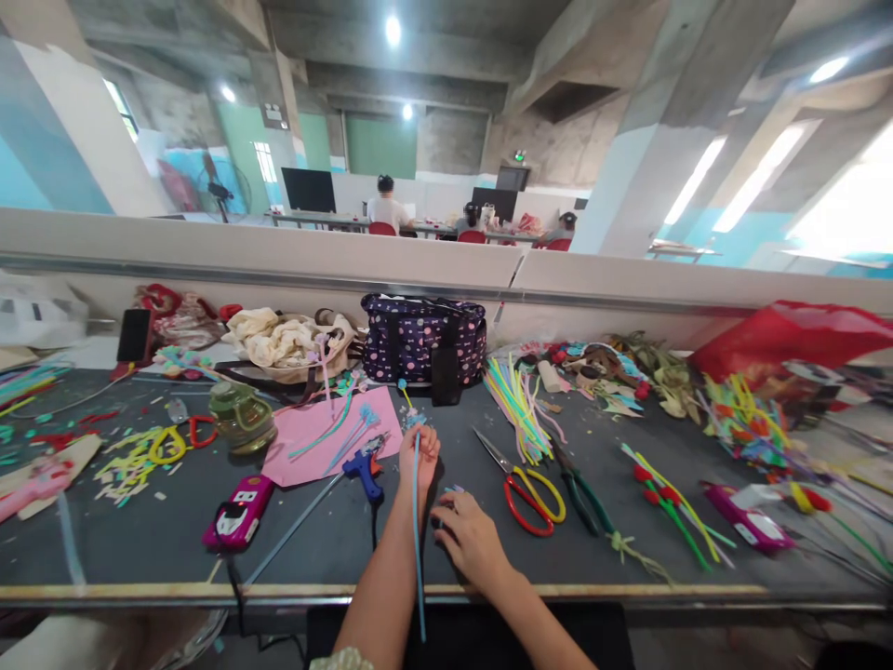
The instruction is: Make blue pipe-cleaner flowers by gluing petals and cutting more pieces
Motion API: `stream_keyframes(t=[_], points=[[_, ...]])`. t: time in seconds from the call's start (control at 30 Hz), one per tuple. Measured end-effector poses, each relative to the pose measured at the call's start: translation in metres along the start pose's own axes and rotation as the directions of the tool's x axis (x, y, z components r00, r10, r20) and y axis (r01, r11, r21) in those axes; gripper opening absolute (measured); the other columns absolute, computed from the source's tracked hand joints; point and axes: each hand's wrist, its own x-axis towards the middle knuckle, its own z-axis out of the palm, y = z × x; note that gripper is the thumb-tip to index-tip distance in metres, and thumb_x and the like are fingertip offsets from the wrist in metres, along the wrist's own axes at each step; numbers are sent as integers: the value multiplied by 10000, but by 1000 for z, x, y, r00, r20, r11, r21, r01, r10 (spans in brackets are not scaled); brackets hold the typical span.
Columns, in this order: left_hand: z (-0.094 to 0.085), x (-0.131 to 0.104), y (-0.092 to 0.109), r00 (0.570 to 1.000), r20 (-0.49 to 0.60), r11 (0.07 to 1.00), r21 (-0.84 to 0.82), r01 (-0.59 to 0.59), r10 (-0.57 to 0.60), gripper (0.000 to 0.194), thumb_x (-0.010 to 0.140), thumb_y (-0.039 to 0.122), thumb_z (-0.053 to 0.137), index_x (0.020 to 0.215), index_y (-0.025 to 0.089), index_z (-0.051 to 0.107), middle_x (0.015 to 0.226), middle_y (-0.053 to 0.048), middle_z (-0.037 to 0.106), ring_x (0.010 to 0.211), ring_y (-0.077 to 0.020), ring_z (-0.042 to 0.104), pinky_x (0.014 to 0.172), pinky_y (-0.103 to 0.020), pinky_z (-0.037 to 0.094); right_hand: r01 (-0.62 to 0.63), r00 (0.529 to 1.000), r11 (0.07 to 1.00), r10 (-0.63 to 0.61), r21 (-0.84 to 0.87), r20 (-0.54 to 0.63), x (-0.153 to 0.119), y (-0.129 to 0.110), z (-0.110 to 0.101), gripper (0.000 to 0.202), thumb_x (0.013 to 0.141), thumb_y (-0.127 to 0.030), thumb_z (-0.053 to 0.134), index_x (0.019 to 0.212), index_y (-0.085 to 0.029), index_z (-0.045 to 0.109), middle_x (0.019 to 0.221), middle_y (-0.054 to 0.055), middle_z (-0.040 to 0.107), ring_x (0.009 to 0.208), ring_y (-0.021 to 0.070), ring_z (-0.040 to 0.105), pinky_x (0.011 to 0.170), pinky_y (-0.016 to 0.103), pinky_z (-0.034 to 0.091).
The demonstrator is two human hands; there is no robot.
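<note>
My left hand (420,458) is closed on a long blue pipe cleaner (417,549), which hangs down along my forearm past the table's front edge. Small blue fluffy pieces (414,419) show just beyond its fingertips. To the right, my right hand (469,538) rests low over the table with bent fingers; a small dark object lies at its fingertips, and whether it is gripped is unclear. A blue glue gun (364,473) lies left of my left hand, by a pink sheet (293,456) bearing blue and green pipe cleaner pieces.
Scissors (528,498) and green-handled pliers (584,498) lie right of my hands. Pipe cleaners (520,409) are bundled behind them. A patterned bag (424,340) stands at the back, a jar (242,419) at the left. People sit beyond the partition (279,244).
</note>
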Motion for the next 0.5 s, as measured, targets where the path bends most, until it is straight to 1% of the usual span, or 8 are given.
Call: stream_keyframes(t=[0.13, 0.2, 0.3, 0.4, 0.5], points=[[1, 0, -2, 1000, -9, 999, 36, -5, 5, 282, 836, 243, 607, 621, 162, 442, 543, 49, 332, 456, -56, 325, 425, -187, 279, -11, 1000, 993, 10, -114, -10, 1, 13, 4, 205, 858, -112, 535, 911, -241, 685, 982, 66, 649, 952, 219, 580, 793, 306, 477], [0, 0, -3, 1000, -17, 999, 49, -3, 4, 288, 820, 242, 620, 614, 162, 435, 551, 46, 348, 459, -52, 330, 421, -183, 279, -24, 999, 984, 18, -175, -37, 5, 21, 1, 236, 876, -102, 487, 876, -234, 682, 928, 73, 645, 896, 218, 576, 748, 305, 468], [-1, 0, -4, 999, -37, 997, 75, 0, 2, 293, 800, 243, 637, 608, 161, 430, 555, 45, 356, 465, -51, 340, 420, -180, 283, -53, 996, 968, 34, -246, -82, 13, 35, -8, 272, 878, -95, 453, 851, -234, 686, 891, 85, 640, 853, 221, 560, 721, 315, 455], [-2, 1, -5, 998, -54, 994, 106, -7, 13, 289, 803, 247, 632, 611, 162, 434, 550, 46, 353, 465, -53, 337, 416, -180, 279, -66, 993, 978, 46, -200, -105, 19, 50, -17, 265, 879, -115, 456, 870, -239, 690, 911, 88, 643, 879, 225, 559, 743, 324, 458], [-4, 2, -5, 997, -71, 991, 133, -12, 22, 272, 808, 249, 622, 615, 157, 454, 548, 42, 369, 469, -54, 336, 420, -179, 285, -81, 991, 996, 76, -45, -112, 19, 66, -23, 247, 881, -155, 473, 975, -240, 685, 995, 88, 651, 943, 231, 583, 812, 349, 472]])
